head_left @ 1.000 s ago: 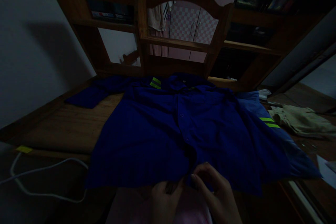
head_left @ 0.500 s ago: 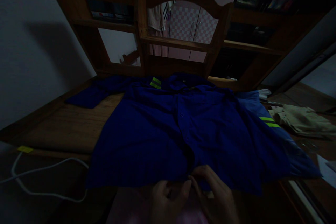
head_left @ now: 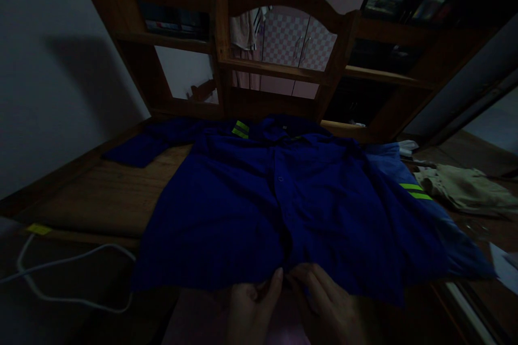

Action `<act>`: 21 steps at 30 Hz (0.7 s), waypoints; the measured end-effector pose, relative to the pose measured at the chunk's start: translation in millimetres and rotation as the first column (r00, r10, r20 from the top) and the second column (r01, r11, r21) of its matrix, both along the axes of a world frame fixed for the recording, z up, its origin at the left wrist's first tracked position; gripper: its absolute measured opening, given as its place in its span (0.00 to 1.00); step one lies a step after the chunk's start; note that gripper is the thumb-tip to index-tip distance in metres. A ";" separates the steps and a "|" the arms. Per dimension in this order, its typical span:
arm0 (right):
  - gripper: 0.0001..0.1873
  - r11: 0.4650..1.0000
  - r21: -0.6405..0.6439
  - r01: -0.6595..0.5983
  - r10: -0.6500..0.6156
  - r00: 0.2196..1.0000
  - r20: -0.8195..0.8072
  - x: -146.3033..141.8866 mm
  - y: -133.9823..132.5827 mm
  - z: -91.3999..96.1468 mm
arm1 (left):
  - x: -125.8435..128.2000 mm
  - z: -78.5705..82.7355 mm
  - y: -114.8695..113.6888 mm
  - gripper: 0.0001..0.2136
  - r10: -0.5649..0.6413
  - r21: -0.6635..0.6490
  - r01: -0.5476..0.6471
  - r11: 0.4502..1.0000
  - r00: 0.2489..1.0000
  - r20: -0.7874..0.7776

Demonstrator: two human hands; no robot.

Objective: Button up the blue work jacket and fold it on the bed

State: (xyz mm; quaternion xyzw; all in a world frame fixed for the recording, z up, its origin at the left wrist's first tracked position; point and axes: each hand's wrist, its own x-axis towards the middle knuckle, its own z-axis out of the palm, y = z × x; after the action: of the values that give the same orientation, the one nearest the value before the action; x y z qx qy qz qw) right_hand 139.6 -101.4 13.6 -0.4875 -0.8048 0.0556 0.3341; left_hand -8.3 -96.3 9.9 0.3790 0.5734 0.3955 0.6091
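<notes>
A dark blue long-sleeved work shirt [head_left: 226,210] lies spread over the wooden desk, collar away from me, its front placket running down the middle. Yellow-green reflective strips [head_left: 240,129] mark its sleeves. At the bottom hem, my left hand [head_left: 253,302] pinches the cloth by the placket between thumb and fingers. Close beside it on the right, my right hand [head_left: 324,294] is also closed on the hem, its fingers curled over the edge. Whatever lies right between the fingertips is too dark to make out.
The wooden desk [head_left: 101,199] has a raised shelf frame [head_left: 279,70] along its back. Folded blue jeans [head_left: 384,159] and beige cloth [head_left: 465,188] lie to the right, near white paper [head_left: 504,264]. A white cable [head_left: 73,299] loops at the lower left.
Both hands have shifted slightly left along the hem, and the lower placket has moved left with them. My right hand's fingers are now curled lower over the cloth.
</notes>
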 end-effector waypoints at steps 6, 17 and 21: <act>0.07 0.997 -0.076 0.030 -0.038 0.994 -0.100 -3.0 -0.7 3.7 | 4.8 -9.0 -2.4 0.20 0.130 -0.008 -0.131 0.991 0.989 -0.067; 0.14 1.000 0.021 0.017 -0.021 0.984 0.179 8.1 -4.1 -9.0 | -5.1 2.1 0.8 0.10 0.082 0.207 -0.056 0.977 0.990 -0.118; 0.09 0.975 -0.221 -0.014 0.019 1.000 0.017 3.9 -0.9 2.0 | -7.5 9.3 3.9 0.08 0.050 0.177 -0.030 0.984 0.993 -0.111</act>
State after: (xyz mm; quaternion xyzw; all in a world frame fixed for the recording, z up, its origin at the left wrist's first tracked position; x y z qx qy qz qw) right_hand 143.5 -102.2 15.6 -0.5154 -0.8007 0.1427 0.2699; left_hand -15.7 -92.5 19.2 0.4419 0.5781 0.4340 0.5312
